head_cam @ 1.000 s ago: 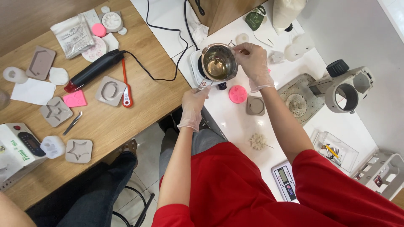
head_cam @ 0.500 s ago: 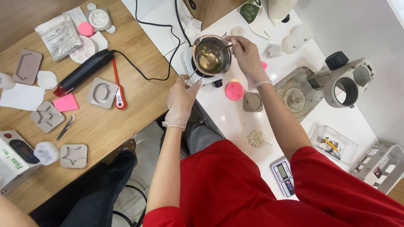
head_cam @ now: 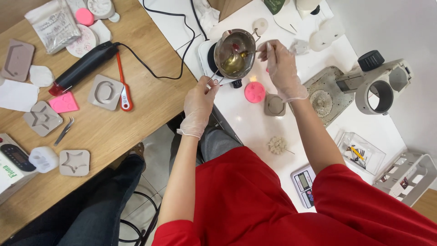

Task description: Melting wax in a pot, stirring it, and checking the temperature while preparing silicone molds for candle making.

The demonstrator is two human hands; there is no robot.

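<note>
Seen from the head camera, the gloved left hand is closed around the wire handle of a small steel melting pot, which sits on a white hot plate at the far edge of the white table and holds a pool of clear yellowish liquid. The gloved right hand pinches a thin stick whose tip reaches over the pot's rim into the liquid. Just beside the pot, toward the person, lie a round pink mould and a grey square mould. On the wooden table to the left, a crinkled clear plastic packet with printed labelling lies at the far corner, next to a round pink disc. A black heat gun with a red tip lies below it, and a white rectangular box with green lettering sits at the left edge. A small pocket scale rests near the red sleeve.
</note>
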